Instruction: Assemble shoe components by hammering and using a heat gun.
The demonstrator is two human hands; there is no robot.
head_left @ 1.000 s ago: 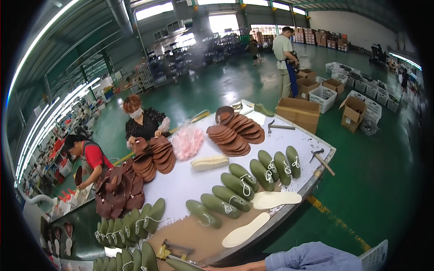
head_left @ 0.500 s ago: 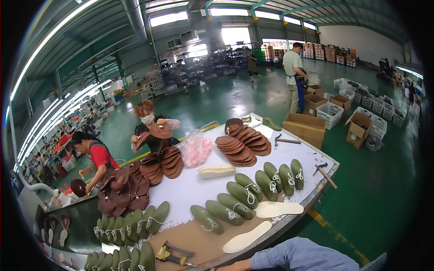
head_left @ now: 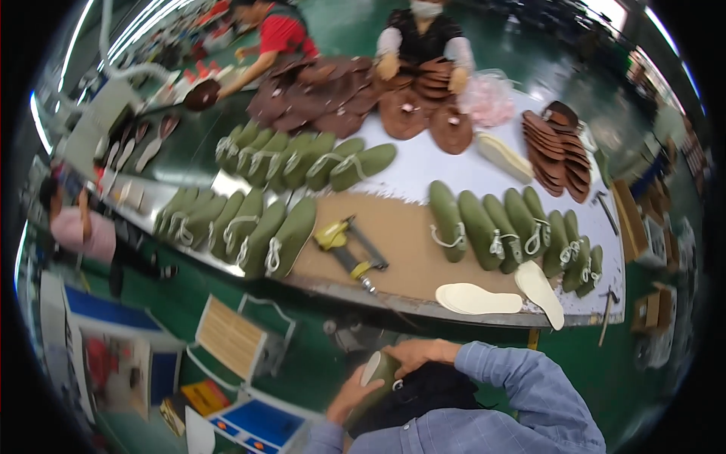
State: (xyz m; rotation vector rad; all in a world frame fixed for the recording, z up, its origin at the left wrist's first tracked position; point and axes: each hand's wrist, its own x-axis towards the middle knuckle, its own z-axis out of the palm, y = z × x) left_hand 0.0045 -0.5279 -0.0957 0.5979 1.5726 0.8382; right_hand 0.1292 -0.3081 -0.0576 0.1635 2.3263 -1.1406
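Below the table's near edge, close to my body, a green shoe last (head_left: 384, 370) sits between my two hands. My left hand (head_left: 350, 392) wraps round its lower left side, where a pale surface faces up. On the right, my right hand (head_left: 418, 353) grips the upper side of the same last, thumb and fingers partly hidden. Nearest on the tabletop lie a yellow and black air staple gun (head_left: 350, 246) and two cream insoles (head_left: 479, 298). Rows of green lasts with white cords (head_left: 480, 227) stand to the right, others (head_left: 261, 234) to the left.
Brown leather uppers (head_left: 318, 91) are heaped at the table's far side, where two people work. Stacked brown pieces (head_left: 556, 155), a pale pair of soles (head_left: 504, 157) and a hammer (head_left: 607, 314) lie on the right. A chair (head_left: 231, 337) stands at my lower left.
The view has swung down and leftward. Earlier only my right forearm and part of that hand showed at the lower edge; now both hands are visible, holding a green last.
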